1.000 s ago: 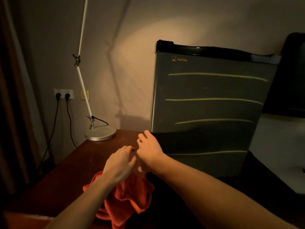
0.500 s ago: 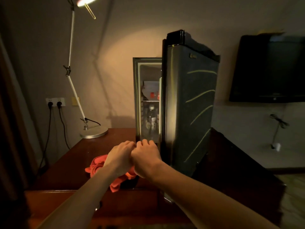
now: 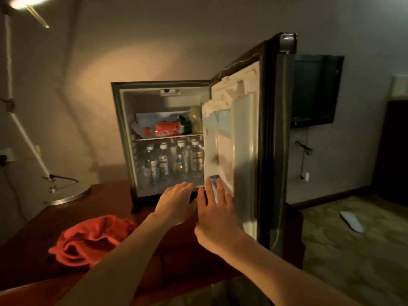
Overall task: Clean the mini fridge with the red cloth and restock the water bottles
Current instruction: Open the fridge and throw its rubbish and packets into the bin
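Two hands reach toward the open mini fridge (image 3: 127, 138) on a dark wooden worktop (image 3: 106, 195), its door (image 3: 247, 138) swung wide to the right. The left hand (image 3: 176, 200) hovers at the cabinet's lower front edge, fingers relaxed and holding nothing; the right hand (image 3: 215, 214) lies flat and spread against the door's inner lining near its bottom, grasping nothing. The red cloth (image 3: 90, 239) sits bunched on the worktop, near and to the left, apart from both hands. Four water bottles (image 3: 173, 161) stand upright in a row on the fridge floor under a shelf (image 3: 167, 136) crowded with a red-labelled bottle lying on its side and other packages. The step in hand looks to be steadying the door fully open; best done with the right palm keeping it back while the left lifts the bottles out one by one, so the cloth can reach bare surfaces. The packed shelf above leaves little headroom. A desk lamp (image 3: 66, 192) stands far left, a wall-mounted television (image 3: 313, 91) beyond the door.
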A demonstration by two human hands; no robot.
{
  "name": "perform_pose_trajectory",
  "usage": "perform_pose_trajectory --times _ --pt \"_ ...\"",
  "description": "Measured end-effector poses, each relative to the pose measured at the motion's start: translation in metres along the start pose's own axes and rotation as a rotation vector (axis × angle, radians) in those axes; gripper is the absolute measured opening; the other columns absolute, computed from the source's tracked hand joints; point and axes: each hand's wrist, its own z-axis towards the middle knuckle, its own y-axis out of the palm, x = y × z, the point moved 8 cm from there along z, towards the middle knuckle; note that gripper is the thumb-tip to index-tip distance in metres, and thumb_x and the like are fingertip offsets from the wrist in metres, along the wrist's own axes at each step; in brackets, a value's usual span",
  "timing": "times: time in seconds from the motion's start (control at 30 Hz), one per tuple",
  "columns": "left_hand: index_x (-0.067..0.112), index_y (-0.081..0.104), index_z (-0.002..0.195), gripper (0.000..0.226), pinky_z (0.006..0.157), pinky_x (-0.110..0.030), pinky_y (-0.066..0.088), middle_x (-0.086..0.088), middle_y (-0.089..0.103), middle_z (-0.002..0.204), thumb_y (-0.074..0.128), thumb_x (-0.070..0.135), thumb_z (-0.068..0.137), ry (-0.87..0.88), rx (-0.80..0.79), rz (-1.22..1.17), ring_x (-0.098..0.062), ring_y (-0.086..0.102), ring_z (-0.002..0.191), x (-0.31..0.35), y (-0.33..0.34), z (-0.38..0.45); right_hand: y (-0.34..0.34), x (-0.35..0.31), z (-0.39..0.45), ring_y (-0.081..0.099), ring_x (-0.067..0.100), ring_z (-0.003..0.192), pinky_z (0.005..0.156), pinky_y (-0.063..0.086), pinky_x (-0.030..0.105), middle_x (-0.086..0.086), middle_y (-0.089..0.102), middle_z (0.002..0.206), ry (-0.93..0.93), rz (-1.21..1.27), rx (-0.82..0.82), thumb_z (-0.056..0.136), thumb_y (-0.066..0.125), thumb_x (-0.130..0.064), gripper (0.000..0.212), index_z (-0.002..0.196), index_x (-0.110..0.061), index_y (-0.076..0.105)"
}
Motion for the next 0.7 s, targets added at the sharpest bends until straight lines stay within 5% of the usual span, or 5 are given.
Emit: perform_pose_trajectory --times 0.27,0.5,0.7 --pt "0.021 0.045 0.140 0.049 0.096 -0.035 0.044 0.003 0.052 0.135 0.051 0.040 0.096 0.049 -0.030 -0.071 -0.019 0.052 0.120 0.053 0.034 0.040 0.029 0.123 -0.013 -0.007 0.035 0.148 0.119 0.010 0.053 0.009 -0.012 0.162 0.275 0.097 -0.176 0.094 0.049 -0.038 0.084 0.154 -0.014 -0.004" --pt "0.019 0.043 0.142 0.052 0.102 -0.035 0.043 0.004 0.049 0.140 0.054 0.039 0.095 0.166 -0.041 -0.075 -0.018 0.048 0.126 0.099 0.059 0.069 0.038 0.222 -0.021 0.041 0.023 0.130 0.107 0.037 0.036 0.005 0.046 0.140 0.383 0.116 -0.095 0.093 0.049 -0.038 0.052 0.137 -0.012 0.038" --pt "0.019 0.046 0.136 0.050 0.103 -0.035 0.042 0.004 0.049 0.139 0.059 0.038 0.091 0.164 -0.055 -0.032 -0.018 0.047 0.128 0.114 0.078 0.108 0.046 0.286 -0.005 0.048 0.022 0.122 0.098 0.042 0.033 0.006 0.053 0.131 0.415 0.160 -0.141 0.095 0.046 -0.028 0.045 0.137 -0.012 0.043"
